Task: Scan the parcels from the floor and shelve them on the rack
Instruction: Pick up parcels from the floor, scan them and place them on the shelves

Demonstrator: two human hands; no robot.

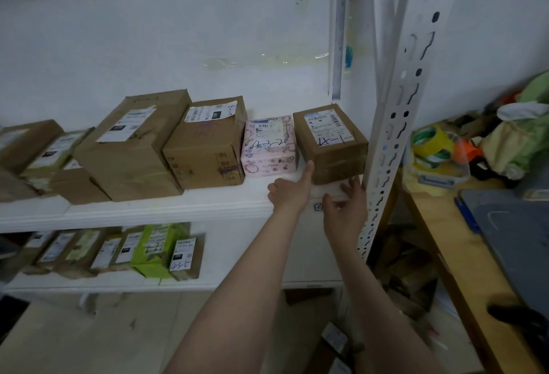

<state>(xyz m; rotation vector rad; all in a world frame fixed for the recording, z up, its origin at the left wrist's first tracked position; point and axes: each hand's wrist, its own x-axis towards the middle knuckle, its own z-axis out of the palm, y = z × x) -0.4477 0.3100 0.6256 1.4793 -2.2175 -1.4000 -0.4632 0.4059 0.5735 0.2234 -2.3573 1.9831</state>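
White wall [148, 32], wooden table [445, 255]

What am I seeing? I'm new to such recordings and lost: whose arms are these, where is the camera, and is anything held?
No machine here: these are a person's two bare arms, filmed by one camera worn on their head, looking forward and down. Labelled parcels stand in a row on the white rack shelf. The left hand sets its thumb against the brown box at the right end, beside a pink box; the right hand reaches open fingers to its lower front. Neither has a grip round anything.
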